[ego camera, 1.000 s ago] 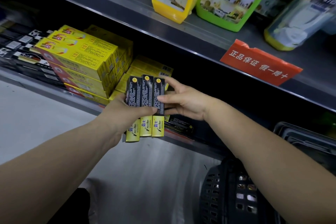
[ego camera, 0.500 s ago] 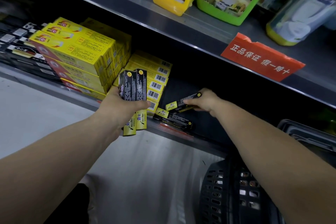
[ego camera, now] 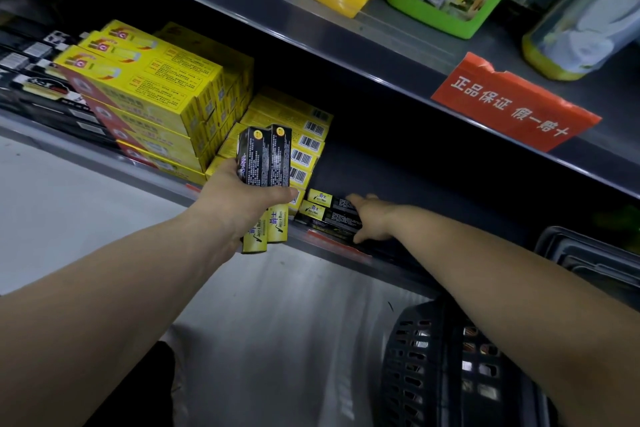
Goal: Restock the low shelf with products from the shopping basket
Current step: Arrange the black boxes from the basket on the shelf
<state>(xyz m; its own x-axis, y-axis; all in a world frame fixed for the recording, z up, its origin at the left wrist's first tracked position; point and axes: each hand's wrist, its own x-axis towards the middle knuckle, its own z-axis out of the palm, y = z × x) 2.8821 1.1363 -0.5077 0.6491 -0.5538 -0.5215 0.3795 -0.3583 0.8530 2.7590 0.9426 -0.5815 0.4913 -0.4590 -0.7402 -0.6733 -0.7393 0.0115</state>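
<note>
Left hand [ego camera: 239, 208] fingers wrapped round two slim cartons [ego camera: 265, 163], upright before low shelf [ego camera: 398, 177]. Right hand [ego camera: 372, 222] fingers straight, spread, pressing shelved cartons [ego camera: 327, 213] flat. Likely light, stiff card, crushable; grip long sides mid-length. Basket [ego camera: 450, 367] lower right.

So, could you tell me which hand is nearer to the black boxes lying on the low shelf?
Right. The right hand rests on the lying boxes. The left hand is apart to their left, gripping two upright boxes.
</note>
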